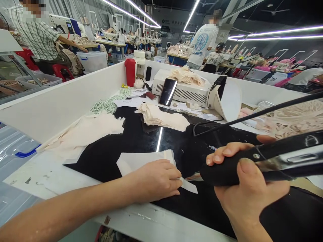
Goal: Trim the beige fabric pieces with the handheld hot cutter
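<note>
My left hand (155,178) presses on a white fabric piece (141,160), its fingers bent together and gripping the near right edge. A narrow strip of the piece (189,187) sticks out beyond the fingers. My right hand (248,188) is closed round a thick black corded tool (227,168) with a silver lever along its side. The tool's slim metal tip (193,177) points left and meets the fabric strip close to my left fingertips. Under both hands lies a glossy black work surface (121,141).
Cream fabric stacks (161,117) and a loose pile (93,129) lie beyond. Behind them are a phone (168,91), a white vented box (183,88), a white funnel-shaped hood (225,99), green cord (104,106) and a red bottle (130,72). The tool's cable (252,116) arches across the right side.
</note>
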The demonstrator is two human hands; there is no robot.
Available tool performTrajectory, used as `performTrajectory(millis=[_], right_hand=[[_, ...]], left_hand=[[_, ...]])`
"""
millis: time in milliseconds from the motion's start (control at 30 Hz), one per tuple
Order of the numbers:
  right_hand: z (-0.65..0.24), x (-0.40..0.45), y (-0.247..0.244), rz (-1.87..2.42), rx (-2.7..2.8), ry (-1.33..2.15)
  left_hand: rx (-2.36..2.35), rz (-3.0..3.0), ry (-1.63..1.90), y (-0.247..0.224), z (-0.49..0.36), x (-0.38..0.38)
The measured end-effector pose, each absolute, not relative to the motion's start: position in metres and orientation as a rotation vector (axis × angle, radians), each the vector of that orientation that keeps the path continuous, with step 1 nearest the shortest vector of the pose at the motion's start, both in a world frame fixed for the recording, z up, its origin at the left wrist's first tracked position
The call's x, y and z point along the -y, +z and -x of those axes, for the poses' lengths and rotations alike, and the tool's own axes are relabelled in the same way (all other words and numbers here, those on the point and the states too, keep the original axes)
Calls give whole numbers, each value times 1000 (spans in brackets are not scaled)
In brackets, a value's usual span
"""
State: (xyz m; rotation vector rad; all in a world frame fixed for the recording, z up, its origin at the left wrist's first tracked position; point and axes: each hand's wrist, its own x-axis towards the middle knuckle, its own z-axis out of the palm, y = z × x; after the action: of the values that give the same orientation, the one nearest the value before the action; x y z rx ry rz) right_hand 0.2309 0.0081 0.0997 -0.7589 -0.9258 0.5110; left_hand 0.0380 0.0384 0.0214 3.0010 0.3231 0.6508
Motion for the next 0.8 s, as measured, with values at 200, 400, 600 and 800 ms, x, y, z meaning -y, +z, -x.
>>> performTrajectory(millis=[200,400,600,800], right_hand=[[-232,-8,98,774,938,507],[-237,-6,99,828,889,471],[-244,-4,94,833,904,450],[-241,-5,92,826,910,457]], left_hand=[[-324,-3002,669,23,-39,-37],[-334,-2999,701,15,-35,-42],[-344,-2966,695,13,-35,-44],[-354,-2950,688,15,-35,-44]])
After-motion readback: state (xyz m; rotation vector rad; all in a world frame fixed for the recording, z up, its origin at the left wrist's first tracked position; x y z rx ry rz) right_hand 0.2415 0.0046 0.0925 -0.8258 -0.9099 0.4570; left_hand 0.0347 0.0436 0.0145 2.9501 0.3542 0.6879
